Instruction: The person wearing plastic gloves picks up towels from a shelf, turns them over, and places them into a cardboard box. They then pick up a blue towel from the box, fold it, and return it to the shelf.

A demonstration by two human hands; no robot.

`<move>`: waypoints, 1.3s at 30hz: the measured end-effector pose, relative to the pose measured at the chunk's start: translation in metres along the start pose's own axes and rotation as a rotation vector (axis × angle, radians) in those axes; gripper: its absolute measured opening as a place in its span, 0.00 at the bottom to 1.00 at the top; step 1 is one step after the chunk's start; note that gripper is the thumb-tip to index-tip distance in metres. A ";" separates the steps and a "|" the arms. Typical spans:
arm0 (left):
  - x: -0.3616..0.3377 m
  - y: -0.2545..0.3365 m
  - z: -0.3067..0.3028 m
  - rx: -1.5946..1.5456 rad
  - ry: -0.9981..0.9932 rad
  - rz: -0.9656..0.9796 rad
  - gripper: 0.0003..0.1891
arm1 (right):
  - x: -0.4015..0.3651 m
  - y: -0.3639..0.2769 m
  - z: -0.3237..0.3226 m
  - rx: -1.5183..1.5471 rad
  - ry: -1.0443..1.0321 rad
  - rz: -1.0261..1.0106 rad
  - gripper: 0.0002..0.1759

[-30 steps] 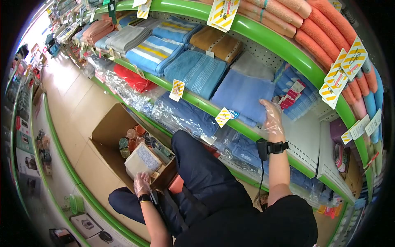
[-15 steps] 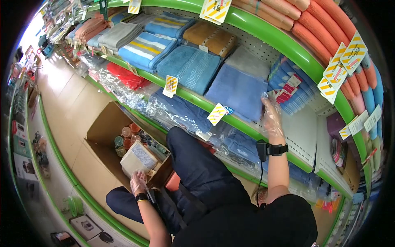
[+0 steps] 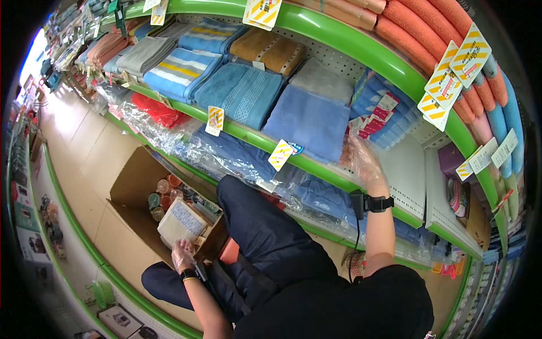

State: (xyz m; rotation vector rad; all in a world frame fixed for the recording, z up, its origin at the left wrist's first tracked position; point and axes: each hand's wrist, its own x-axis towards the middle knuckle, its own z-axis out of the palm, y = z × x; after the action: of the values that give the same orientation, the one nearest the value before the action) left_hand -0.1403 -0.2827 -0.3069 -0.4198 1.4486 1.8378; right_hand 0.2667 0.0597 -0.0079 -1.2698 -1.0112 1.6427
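My right hand (image 3: pixel 367 162), in a clear plastic glove, is at the shelf with its fingers stretched out. It lies against the right edge of a folded periwinkle-blue towel (image 3: pixel 307 121). Just beyond the fingertips are blue patterned towels (image 3: pixel 377 113) with red-and-white tags. Lower down, my gloved left hand (image 3: pixel 182 255) rests at the near rim of a cardboard box (image 3: pixel 129 179), fingers loosely curved and apart. They touch or nearly touch a cream folded cloth (image 3: pixel 175 227) with a blue-patterned part. Jars with orange and green lids (image 3: pixel 165 192) stand behind that cloth.
Teal towels (image 3: pixel 240 93), striped towels (image 3: pixel 183 70) and brown towels (image 3: pixel 268 50) fill the shelf leftward. Plastic-wrapped blue packs (image 3: pixel 237 148) lie underneath. Price cards (image 3: pixel 280 155) hang from the green edge. Rolled orange towels (image 3: pixel 412 42) sit above. My bent leg (image 3: pixel 265 223) is beside the box.
The whole view has shifted, with shelf and box appearing further left. My right hand has turned, its fingers flatter against the towel edge. My left hand stays by the box.
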 end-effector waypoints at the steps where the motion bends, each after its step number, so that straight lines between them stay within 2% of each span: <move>1: 0.002 0.000 -0.002 0.027 -0.045 0.020 0.13 | -0.001 -0.003 0.002 -0.035 -0.022 0.014 0.19; 2: 0.003 -0.002 -0.004 0.027 -0.044 0.021 0.13 | -0.003 -0.006 0.005 -0.034 -0.023 0.014 0.19; 4: -0.010 0.002 0.009 -0.041 0.016 0.013 0.13 | -0.007 -0.014 0.009 -0.030 -0.162 0.035 0.18; 8: 0.002 -0.002 -0.001 -0.008 0.018 0.011 0.12 | 0.000 -0.014 0.010 -0.038 -0.193 -0.015 0.19; 10: 0.009 -0.004 -0.010 -0.003 -0.060 0.010 0.20 | 0.005 -0.013 0.021 0.238 -0.197 -0.026 0.17; 11: 0.005 -0.003 -0.007 -0.004 -0.059 0.013 0.20 | 0.006 -0.013 0.027 0.238 -0.199 -0.026 0.17; 13: -0.007 0.001 0.005 -0.027 -0.032 0.030 0.11 | 0.007 -0.016 0.036 0.347 -0.250 -0.074 0.17; 17: -0.008 0.003 0.006 -0.062 -0.021 0.004 0.11 | 0.024 -0.012 0.039 0.325 -0.173 -0.010 0.18; 19: -0.006 0.002 0.001 -0.030 -0.044 0.018 0.11 | 0.016 -0.016 0.050 0.234 -0.005 0.103 0.18; 23: 0.001 -0.004 0.000 -0.005 0.044 0.058 0.13 | 0.031 0.001 0.023 0.248 -0.178 0.068 0.16; 25: 0.001 -0.004 0.005 -0.100 -0.053 0.079 0.16 | 0.014 0.005 0.025 0.049 -0.225 -0.459 0.14; 26: -0.003 -0.002 0.007 -0.019 -0.120 0.137 0.18 | -0.005 -0.003 0.026 -0.163 -0.229 -0.675 0.13; 27: -0.009 0.003 0.014 -0.016 -0.117 0.143 0.18 | -0.024 -0.011 0.032 -0.156 -0.232 -0.674 0.13; 29: -0.023 0.010 0.033 0.052 -0.248 0.246 0.19 | -0.047 -0.016 0.037 -0.344 -0.289 -0.616 0.21; 30: -0.032 0.015 0.040 0.055 -0.424 0.238 0.24 | -0.026 -0.006 0.024 -0.149 -0.309 -0.267 0.26; 31: -0.053 0.028 0.060 0.062 -0.421 0.236 0.24 | -0.029 -0.001 0.027 -0.145 -0.306 -0.261 0.26; 33: -0.107 0.054 0.108 -0.101 -0.829 -0.130 0.33 | -0.038 0.015 0.049 -0.377 -0.651 -0.467 0.27; 35: -0.130 0.055 0.124 -0.357 -1.051 -0.292 0.42 | -0.038 0.043 0.081 -0.448 -0.913 -0.545 0.26; 36: -0.127 0.044 0.121 -0.361 -1.007 -0.218 0.47 | -0.023 0.073 0.094 -0.341 -1.061 -0.500 0.19; 37: -0.131 0.039 0.120 -0.358 -1.005 -0.210 0.47 | -0.012 0.100 0.108 -0.228 -1.205 -0.453 0.12; 39: -0.138 0.033 0.114 -0.429 -0.816 -0.177 0.43 | -0.037 0.105 0.152 -0.124 -0.978 0.395 0.17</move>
State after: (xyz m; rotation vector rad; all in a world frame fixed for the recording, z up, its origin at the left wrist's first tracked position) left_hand -0.0508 -0.2269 -0.1582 0.0249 0.4567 1.8433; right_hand 0.1114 -0.0294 -0.0666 -0.7169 -1.4909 2.6485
